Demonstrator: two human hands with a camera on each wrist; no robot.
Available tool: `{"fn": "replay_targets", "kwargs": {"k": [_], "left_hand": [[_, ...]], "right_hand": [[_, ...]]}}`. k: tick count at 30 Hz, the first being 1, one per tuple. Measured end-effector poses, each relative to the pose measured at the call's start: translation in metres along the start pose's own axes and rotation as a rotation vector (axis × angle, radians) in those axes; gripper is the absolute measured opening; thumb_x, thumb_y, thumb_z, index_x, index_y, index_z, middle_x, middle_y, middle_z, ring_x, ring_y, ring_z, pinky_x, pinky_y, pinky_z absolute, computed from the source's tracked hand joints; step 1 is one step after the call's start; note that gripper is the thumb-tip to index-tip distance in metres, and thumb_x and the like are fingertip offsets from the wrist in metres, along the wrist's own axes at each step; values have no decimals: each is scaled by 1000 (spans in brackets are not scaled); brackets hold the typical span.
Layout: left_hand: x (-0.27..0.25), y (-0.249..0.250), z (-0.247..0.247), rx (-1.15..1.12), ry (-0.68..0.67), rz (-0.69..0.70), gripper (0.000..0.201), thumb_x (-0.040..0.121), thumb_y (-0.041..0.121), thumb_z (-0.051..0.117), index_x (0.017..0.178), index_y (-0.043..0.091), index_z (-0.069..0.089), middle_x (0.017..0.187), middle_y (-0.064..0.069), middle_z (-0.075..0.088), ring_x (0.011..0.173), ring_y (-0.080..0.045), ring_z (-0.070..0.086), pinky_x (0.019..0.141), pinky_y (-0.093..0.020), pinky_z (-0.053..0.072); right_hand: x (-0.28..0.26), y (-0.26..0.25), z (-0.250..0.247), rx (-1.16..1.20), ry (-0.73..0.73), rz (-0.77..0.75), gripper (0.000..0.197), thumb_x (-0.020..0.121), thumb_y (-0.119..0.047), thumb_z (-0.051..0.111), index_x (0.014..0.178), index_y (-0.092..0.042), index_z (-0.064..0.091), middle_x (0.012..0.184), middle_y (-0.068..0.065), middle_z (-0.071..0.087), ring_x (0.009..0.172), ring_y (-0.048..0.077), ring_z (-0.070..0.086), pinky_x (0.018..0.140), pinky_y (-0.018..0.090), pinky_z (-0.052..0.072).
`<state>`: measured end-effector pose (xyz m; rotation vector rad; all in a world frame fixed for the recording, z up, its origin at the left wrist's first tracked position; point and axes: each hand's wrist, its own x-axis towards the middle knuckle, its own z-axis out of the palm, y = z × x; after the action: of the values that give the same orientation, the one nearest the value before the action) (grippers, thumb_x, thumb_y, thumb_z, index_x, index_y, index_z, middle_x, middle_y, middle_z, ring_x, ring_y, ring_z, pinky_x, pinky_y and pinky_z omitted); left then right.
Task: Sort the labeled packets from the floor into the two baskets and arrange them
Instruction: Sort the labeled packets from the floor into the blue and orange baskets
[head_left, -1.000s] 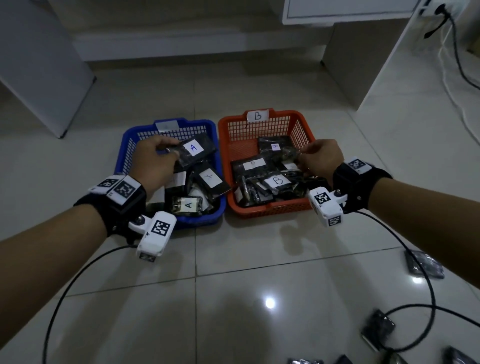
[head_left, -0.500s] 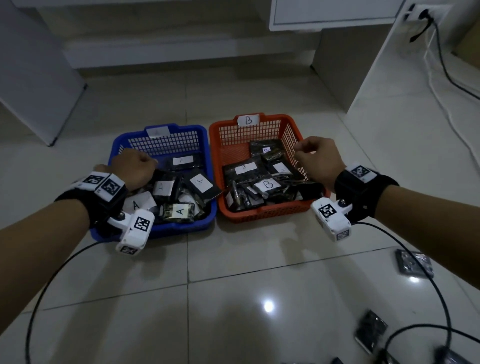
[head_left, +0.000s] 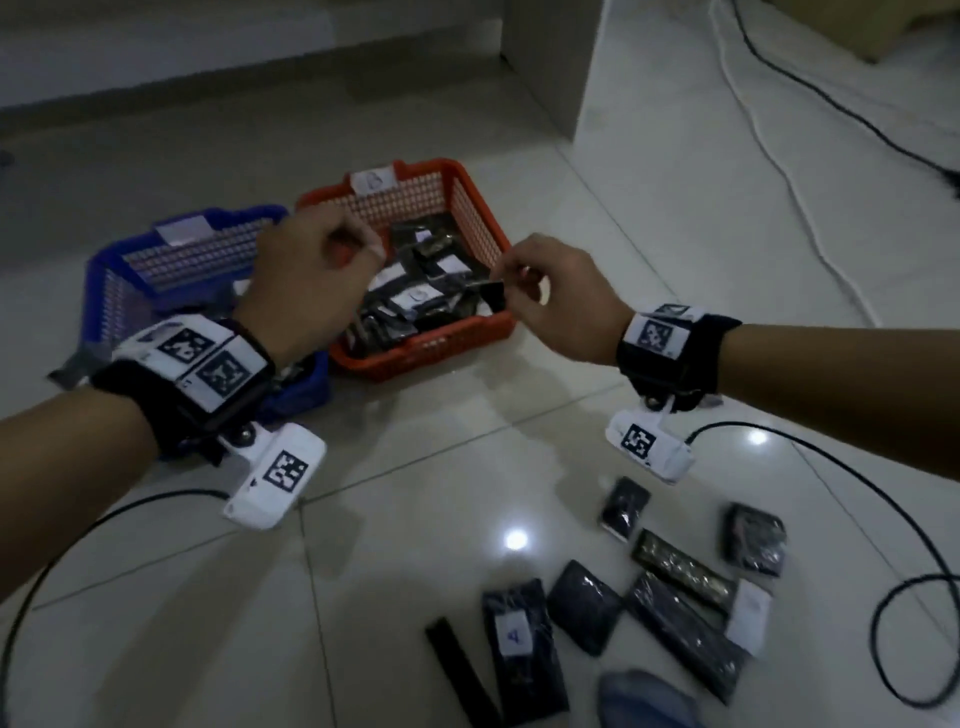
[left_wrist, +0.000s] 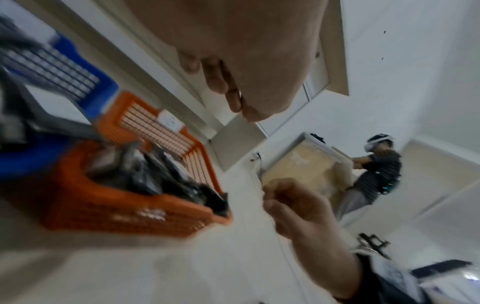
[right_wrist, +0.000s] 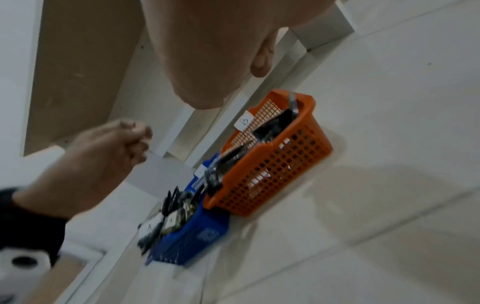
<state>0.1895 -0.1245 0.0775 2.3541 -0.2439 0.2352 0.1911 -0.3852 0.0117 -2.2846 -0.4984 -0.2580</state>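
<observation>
The blue basket (head_left: 130, 260) and the orange basket (head_left: 467, 208), tagged B, stand side by side on the tiled floor, both holding dark labeled packets (head_left: 421, 299). My left hand (head_left: 353, 249) hovers over the gap between the baskets, fingers curled into the palm and holding nothing. My right hand (head_left: 511, 275) hangs over the orange basket's near right corner, also curled and empty. Several dark packets lie on the floor at the lower right, one marked A (head_left: 519, 639). The wrist views show the orange basket (left_wrist: 116, 209) (right_wrist: 272, 164) and curled fingers (left_wrist: 233, 98).
Black cables (head_left: 909, 597) loop across the floor on the right, and a white cord (head_left: 769, 156) runs at the back. A cabinet leg (head_left: 550, 67) stands behind the baskets. Another person (left_wrist: 376, 170) stands far off by a box.
Both hands have lifted out of the baskets and drawn back toward me, empty. My head has turned right and down, bringing the floor packets into view.
</observation>
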Motion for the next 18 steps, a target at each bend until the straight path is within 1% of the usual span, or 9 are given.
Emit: {"fn": "replay_targets", "kwargs": {"k": [1,3,5,8,10,12,14,16,18], "left_hand": [[-4,16,18,-59,-67,18,6,92,23,65,91,19,69,90,9,67,81,-5,61,72,-9,45],[-16,40,55,-122,-244,49,3,89,22,68,91,21,70,90,9,69,80,0,61,71,-11,46],[-35,57,89,-118,-521,69,7,89,23,69,96,23,68,89,9,68,75,0,61,69,-16,50],[-80,62,126,25,-962,127,17,87,33,71,103,30,65,96,13,66,76,3,61,65,-14,47],[-113,55,142,196,-1178,186,31,83,44,72,110,33,62,107,12,63,87,-1,59,74,-21,49],[-144,42,150,415,-1281,254,48,79,55,73,119,33,57,115,9,58,100,-11,57,82,-29,48],[-169,29,153,540,-1288,327,58,73,62,74,119,32,53,115,7,56,104,-18,55,78,-30,42],[-185,17,151,555,-1250,393,61,70,63,75,115,31,50,111,7,56,101,-19,53,76,-32,37],[-191,10,149,541,-1246,390,56,71,61,75,110,29,50,106,8,57,95,-18,51,77,-33,33]], "right_hand": [[-16,0,-2,2,-43,1,19,85,-21,59,101,-22,68,98,-7,61,75,13,58,73,39,54],[-48,3,-6,-43,-191,30,19,86,-19,59,102,-20,69,96,-7,62,73,18,61,72,41,54],[-80,12,-12,-171,-464,113,19,88,-16,62,105,-18,70,95,-6,62,78,19,63,76,41,55],[-127,33,-20,-322,-860,232,33,88,-21,68,121,-16,67,116,4,63,101,23,62,89,37,53],[-154,45,-25,-328,-944,232,46,84,-26,73,128,-18,64,126,7,56,112,25,56,96,39,50],[-172,52,-30,-345,-925,236,52,81,-26,77,130,-21,63,130,5,50,114,21,50,96,37,48],[-182,53,-33,-362,-894,225,48,80,-22,78,127,-22,65,128,4,50,112,20,48,92,36,48],[-182,56,-32,-347,-871,215,35,80,-19,78,113,-21,67,118,3,54,105,20,51,87,36,49],[-179,56,-31,-295,-865,284,21,81,-19,77,94,-23,61,102,0,59,93,20,56,80,33,49]]}}
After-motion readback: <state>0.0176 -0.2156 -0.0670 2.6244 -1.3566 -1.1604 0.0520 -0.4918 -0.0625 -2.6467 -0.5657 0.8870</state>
